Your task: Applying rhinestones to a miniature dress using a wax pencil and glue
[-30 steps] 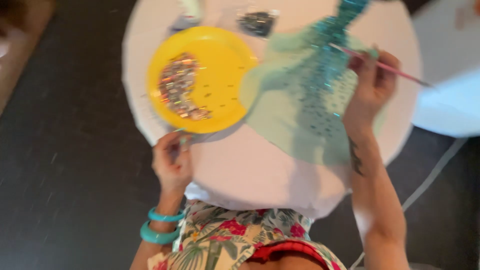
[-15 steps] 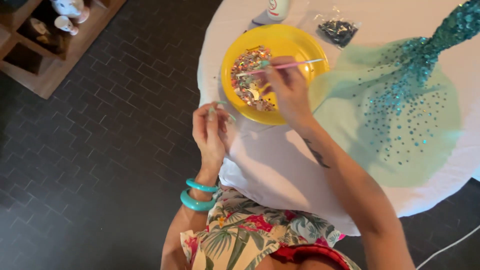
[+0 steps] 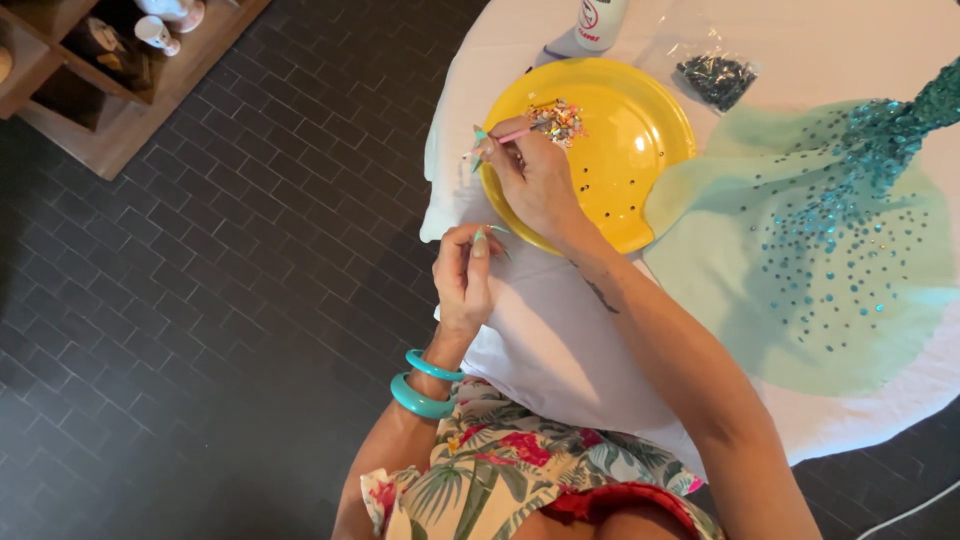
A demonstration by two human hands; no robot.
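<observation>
The right hand (image 3: 535, 180), which was over the teal fabric (image 3: 820, 260) a second ago, now pinches a pink stick (image 3: 515, 135) into the sequin pile (image 3: 558, 120) on the yellow plate (image 3: 640, 140) near the worktop's left edge. The left hand (image 3: 462, 275) curls near the edge, its contents unclear.

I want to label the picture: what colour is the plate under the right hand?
The plate is bright yellow, seen in the head view.
</observation>
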